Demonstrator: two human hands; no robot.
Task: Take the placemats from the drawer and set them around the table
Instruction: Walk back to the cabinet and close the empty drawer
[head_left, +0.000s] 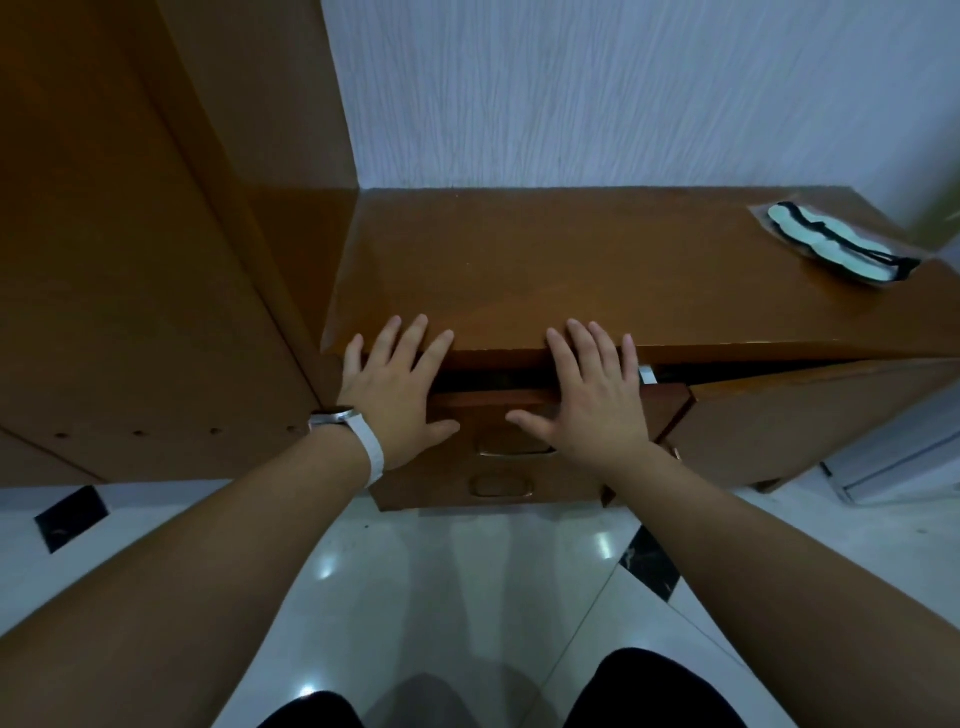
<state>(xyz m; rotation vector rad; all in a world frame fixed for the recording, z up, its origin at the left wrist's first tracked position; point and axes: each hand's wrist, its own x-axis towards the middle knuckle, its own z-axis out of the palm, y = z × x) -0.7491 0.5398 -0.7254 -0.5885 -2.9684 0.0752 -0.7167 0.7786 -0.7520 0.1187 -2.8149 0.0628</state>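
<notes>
A low brown wooden cabinet stands against the wall. Its top drawer is out by a narrow dark gap, and a second drawer front with a recessed handle sits below it. My left hand, with a white watch on the wrist, lies flat with fingers spread over the drawer's left edge and the cabinet's front lip. My right hand lies flat the same way over the drawer's right part. Both hold nothing. No placemats show; the drawer's inside is dark and hidden.
A tall wooden wardrobe stands close on the left. A pale eye mask with a black strap lies at the cabinet top's right end. A cabinet door is to the right of the drawers. Glossy white floor tiles lie below.
</notes>
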